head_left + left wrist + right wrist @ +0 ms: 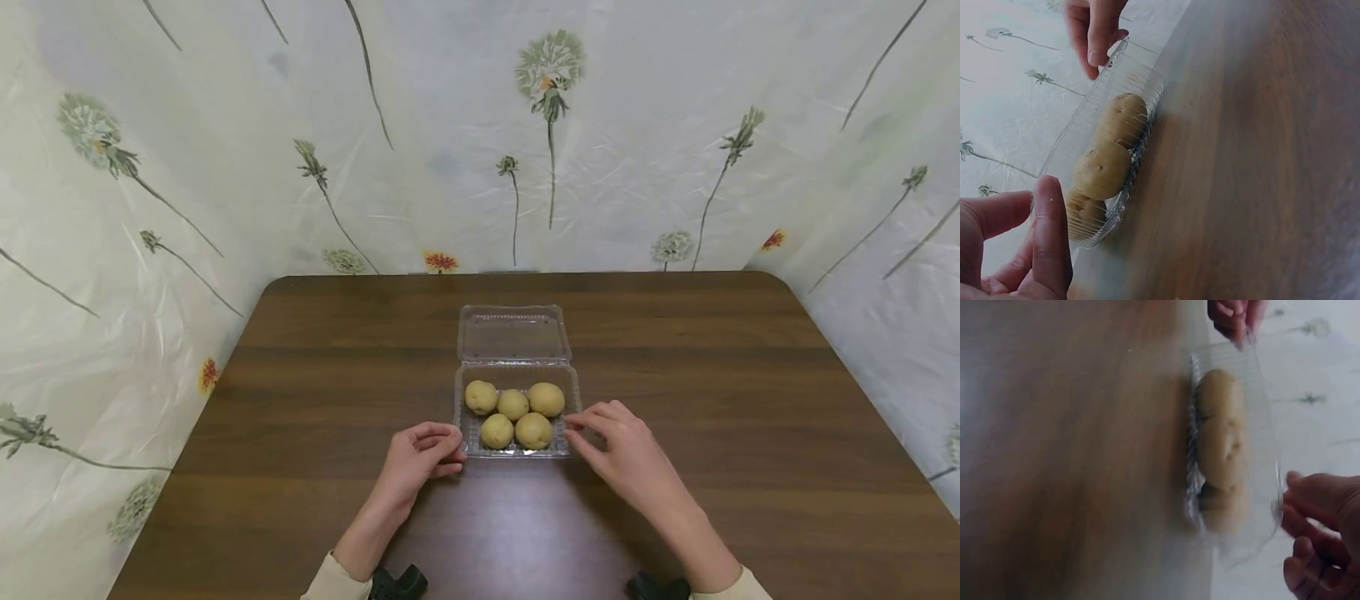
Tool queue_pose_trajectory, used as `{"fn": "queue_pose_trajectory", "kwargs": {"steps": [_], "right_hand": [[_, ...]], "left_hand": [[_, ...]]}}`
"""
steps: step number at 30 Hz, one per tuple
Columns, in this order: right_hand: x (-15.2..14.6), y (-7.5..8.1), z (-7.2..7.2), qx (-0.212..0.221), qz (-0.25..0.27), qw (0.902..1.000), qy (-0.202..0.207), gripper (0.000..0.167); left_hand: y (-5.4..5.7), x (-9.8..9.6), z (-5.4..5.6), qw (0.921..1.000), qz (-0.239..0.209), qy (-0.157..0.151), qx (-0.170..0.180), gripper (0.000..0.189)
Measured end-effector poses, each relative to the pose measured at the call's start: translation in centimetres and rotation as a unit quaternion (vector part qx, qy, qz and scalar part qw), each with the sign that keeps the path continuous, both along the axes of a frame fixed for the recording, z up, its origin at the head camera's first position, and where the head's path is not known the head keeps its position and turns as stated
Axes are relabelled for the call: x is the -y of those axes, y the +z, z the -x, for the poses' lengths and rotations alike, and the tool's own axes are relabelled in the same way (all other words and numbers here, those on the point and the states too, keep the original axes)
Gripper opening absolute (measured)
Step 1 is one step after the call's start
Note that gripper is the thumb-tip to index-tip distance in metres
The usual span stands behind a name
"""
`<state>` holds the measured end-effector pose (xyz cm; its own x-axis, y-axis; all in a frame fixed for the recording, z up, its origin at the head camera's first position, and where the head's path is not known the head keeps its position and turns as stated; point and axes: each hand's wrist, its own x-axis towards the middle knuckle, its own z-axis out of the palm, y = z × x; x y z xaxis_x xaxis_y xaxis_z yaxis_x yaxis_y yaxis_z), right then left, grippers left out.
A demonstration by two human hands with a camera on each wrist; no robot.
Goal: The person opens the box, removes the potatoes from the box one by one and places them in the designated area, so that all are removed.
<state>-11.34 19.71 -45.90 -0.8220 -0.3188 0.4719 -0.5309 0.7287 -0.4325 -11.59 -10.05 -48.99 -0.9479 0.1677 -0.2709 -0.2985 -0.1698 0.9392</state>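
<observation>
While a pale sheet [172, 333] printed with dandelions hangs at the left and behind the brown table [337, 375], the left hand [420, 458] comes in from a cream sleeve [337, 579] to the near left corner of a clear plastic container [517, 363]. Its thumb and index finger pinch the rim there, so the container lies just to the right of the fingertips, with the plastic edge between them. The container sits on the table, its hinged lid [514, 335] laid open on the far side. Five potatoes [513, 405] lie inside: three in the far row, two in the near one, all within the walls and apart from both hands' fingers. At the right wall, a little farther back than the opposite grip, the right hand [622, 446] pinches the rim between thumb and index finger; the container lies just left of these fingertips. Seen from the right wrist, its other fingers curl below, outside the plastic, although that view is blurred.
</observation>
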Motion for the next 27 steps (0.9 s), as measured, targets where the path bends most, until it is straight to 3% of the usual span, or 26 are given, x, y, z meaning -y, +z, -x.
{"fn": "queue_pose_trajectory", "kwargs": {"steps": [9,15,20,22,27], "right_hand": [[2.6,0.3,1.4,-0.022,-0.039,0.9977,0.052,0.014],[3.4,1.2,2.3,0.066,-0.096,0.9923,0.042,0.008],[3.9,2.0,2.8,0.147,-0.102,0.9833,0.03,0.034],[4.3,2.2,2.9,0.179,-0.102,0.9781,0.026,0.038],[4.8,2.2,3.2,0.223,-0.103,0.9694,0.012,0.024]], "left_hand": [[0.1,-0.1,0.0,1.0,0.001,-0.001,0.005,0.034],[0.2,-0.2,0.1,1.0,0.0,-0.002,0.004,0.033],[0.2,-0.2,0.0,1.0,-0.002,0.0,0.006,0.034],[0.2,-0.1,-0.1,1.0,0.0,0.002,0.005,0.033],[0.2,-0.1,-0.1,1.0,-0.002,0.0,0.002,0.033]]}}
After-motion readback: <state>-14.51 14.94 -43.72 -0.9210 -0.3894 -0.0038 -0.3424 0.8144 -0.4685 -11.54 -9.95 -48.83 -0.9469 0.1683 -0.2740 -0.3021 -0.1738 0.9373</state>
